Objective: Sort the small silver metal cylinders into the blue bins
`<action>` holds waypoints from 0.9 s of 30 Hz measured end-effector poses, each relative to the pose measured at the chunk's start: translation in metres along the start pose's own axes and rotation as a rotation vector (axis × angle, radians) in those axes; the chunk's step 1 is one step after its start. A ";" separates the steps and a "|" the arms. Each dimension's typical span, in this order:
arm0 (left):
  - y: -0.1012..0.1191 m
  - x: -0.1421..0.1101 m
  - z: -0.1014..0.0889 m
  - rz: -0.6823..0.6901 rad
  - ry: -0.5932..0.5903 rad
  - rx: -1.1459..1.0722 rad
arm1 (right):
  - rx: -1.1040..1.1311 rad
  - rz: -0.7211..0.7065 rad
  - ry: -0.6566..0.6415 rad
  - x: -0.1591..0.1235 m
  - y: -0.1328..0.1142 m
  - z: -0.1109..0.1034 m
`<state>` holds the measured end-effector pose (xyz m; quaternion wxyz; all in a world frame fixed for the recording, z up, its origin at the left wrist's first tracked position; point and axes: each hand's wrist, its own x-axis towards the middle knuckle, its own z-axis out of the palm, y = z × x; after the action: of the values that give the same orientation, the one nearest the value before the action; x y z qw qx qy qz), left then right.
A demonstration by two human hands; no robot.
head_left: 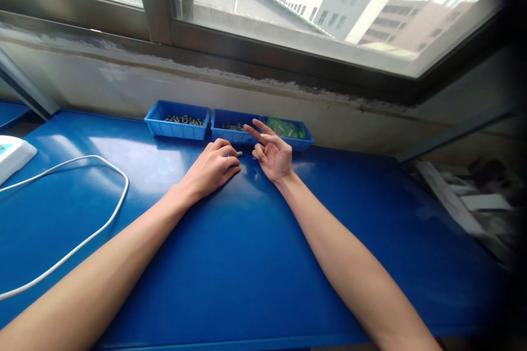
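My left hand [217,164] rests on the blue tabletop with its fingers curled round a small metal pin-like piece [239,154]; one shiny end sticks out past the fingers. To its right, my right hand [275,156] is raised palm-up, fingers apart, and I see nothing in it. Just behind the hands stand three blue bins in a row. The left bin [177,130] holds small dark metal parts [185,119]. Similar parts lie in the middle bin [230,136], which my right fingers partly cover. Green plastic film with small pieces [286,128] fills the right bin [303,145].
A white cable [111,218] loops over the left side of the blue table [230,285], near a white device [14,156]. Behind the bins is a wall [123,85] under a window frame [247,49]. Blurred items [481,200] lie beyond the table's right edge.
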<state>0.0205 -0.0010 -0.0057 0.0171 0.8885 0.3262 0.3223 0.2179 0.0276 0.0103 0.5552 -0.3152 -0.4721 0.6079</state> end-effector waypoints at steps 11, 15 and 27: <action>-0.003 0.000 0.004 -0.008 -0.024 -0.015 | 0.007 0.018 -0.005 0.000 0.000 0.001; 0.002 0.001 0.001 -0.011 0.093 -0.136 | 0.006 0.015 -0.004 0.000 -0.001 0.002; 0.000 0.003 -0.003 -0.491 0.413 -0.616 | -0.135 -0.022 -0.045 0.002 0.006 0.004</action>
<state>0.0201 -0.0001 -0.0018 0.2916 0.6551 0.4129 0.5615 0.2114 0.0290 0.0062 0.5285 -0.3330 -0.5276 0.5757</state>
